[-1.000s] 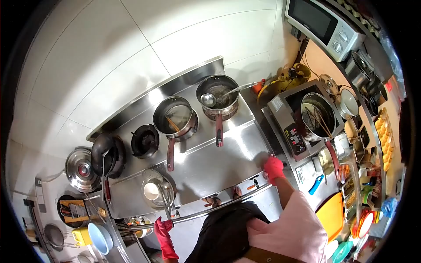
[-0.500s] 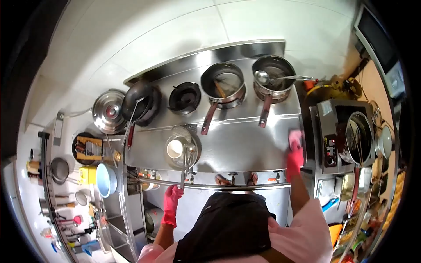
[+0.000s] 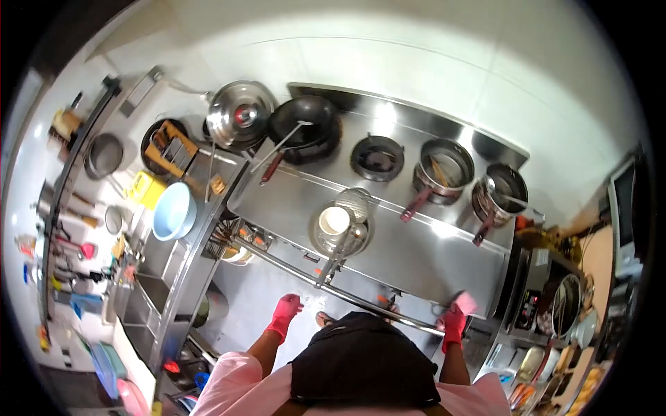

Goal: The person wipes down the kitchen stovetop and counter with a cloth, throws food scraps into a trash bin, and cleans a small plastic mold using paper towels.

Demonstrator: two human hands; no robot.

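My right hand (image 3: 452, 324), in a pink rubber glove, grips a pink sponge (image 3: 465, 303) at the front right edge of the steel stove top (image 3: 409, 255). My left hand (image 3: 286, 309), gloved in the same pink, hangs over the floor in front of the stove. Its fingers are curled and I see nothing in them. Nearest to it on the stove is a metal bowl (image 3: 320, 244) holding a white cup (image 3: 334, 220), a perforated strainer (image 3: 353, 202) and ladles whose handles reach over the front rail (image 3: 361, 302).
Along the back burners stand a black wok (image 3: 303, 118) and two saucepans, one (image 3: 424, 182) beside a bare burner (image 3: 377, 158) and one (image 3: 485, 208) farther right. A light blue basin (image 3: 173, 211) and a yellow jug (image 3: 146, 189) are at left. An induction cooker (image 3: 530, 305) stands at right.
My right hand has drawn the sponge back to the front edge. My left hand has come away from the handles at the rail. The view has turned and shifted left.
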